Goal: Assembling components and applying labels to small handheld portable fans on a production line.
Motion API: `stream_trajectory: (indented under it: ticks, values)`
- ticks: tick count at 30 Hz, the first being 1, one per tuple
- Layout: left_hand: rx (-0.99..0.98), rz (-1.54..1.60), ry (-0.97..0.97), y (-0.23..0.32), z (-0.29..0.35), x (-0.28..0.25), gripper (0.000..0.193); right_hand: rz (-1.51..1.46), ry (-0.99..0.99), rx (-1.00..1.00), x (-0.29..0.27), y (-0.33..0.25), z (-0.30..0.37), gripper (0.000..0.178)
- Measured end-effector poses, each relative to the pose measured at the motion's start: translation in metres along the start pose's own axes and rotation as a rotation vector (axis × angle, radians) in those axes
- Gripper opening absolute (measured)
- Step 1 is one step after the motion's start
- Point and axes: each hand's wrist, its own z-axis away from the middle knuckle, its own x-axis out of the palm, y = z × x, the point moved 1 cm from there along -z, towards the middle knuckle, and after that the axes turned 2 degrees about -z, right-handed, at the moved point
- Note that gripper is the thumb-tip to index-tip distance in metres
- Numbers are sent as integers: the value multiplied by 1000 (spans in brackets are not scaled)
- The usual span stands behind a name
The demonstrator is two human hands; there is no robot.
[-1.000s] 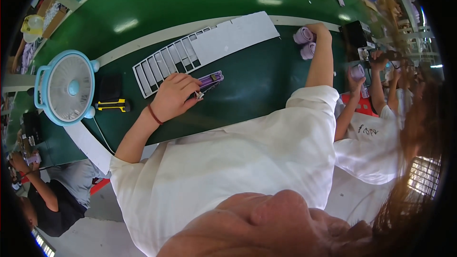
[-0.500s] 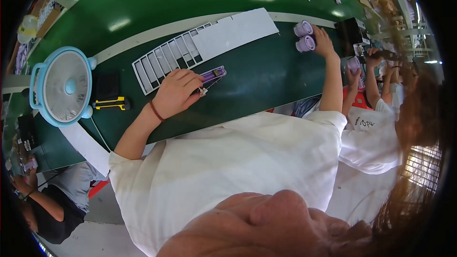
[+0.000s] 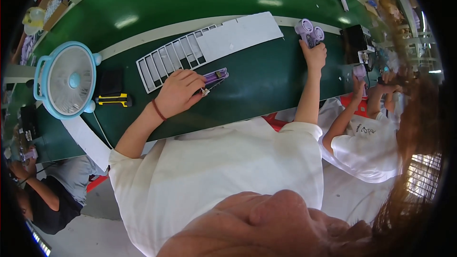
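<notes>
My left hand is closed on a purple plastic casing, elongated and open on top, with small parts and a thin wire showing at its end. The fingers partly hide its near end. Further right, my right hand grips the lower part of a lilac handheld fan housing with a round head. A second round lilac head is right beside it. Dark inner parts show between the heads and my fingers. I cannot tell whether my hand holds one housing or both.
A white divided tray, partly covered by a white sheet, lies across the dark green table. To the left are a light blue fan and a yellow-black cutter. A black box stands right. Co-workers sit on both sides; a hand holds a lilac part.
My right hand has moved from beside the lilac housings to their near side and taken hold. The housings have turned and now lie side by side. My left hand stays on the casing.
</notes>
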Motion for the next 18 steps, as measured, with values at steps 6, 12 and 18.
stream_trajectory:
  ticks: [6,12,18]
  values:
    - [38,-5,-24,1,-6,-2,27,269,45,-130,-31,14,-2,121]
    - [-26,16,-1,0,-2,4,27,-749,-356,-996,-106,-127,162,47]
    - [-9,-4,8,1,2,1,27,-642,-413,-1161,-82,-152,202,54]
